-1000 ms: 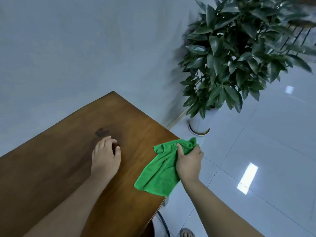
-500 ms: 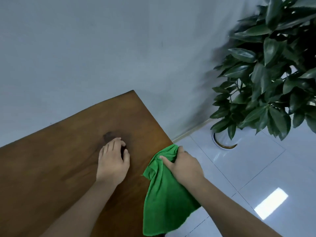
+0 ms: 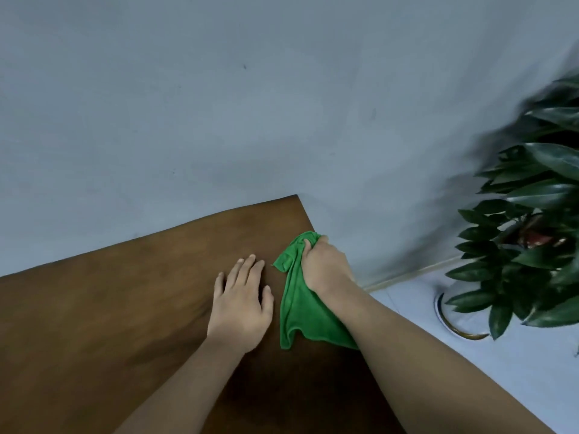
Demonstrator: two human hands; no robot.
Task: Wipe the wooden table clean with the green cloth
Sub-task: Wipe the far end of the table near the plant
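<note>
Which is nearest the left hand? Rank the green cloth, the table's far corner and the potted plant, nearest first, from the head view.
1. green cloth, just right of the left hand, gripped by the right hand.
2. table's far corner, ahead and right, by the wall.
3. potted plant, far right, on the floor.

Both forearms, left hand (image 3: 239, 303) and right hand (image 3: 324, 264) are bare.

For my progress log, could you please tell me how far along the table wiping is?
Done: the right hand grips the green cloth, bunched, near the far right corner of the wooden table. In hand: the cloth drapes onto the wood beside the flat left hand, seemingly starting a stroke. Left: probably most of the tabletop; no wiped streak shows, so progress is uncertain.
</note>
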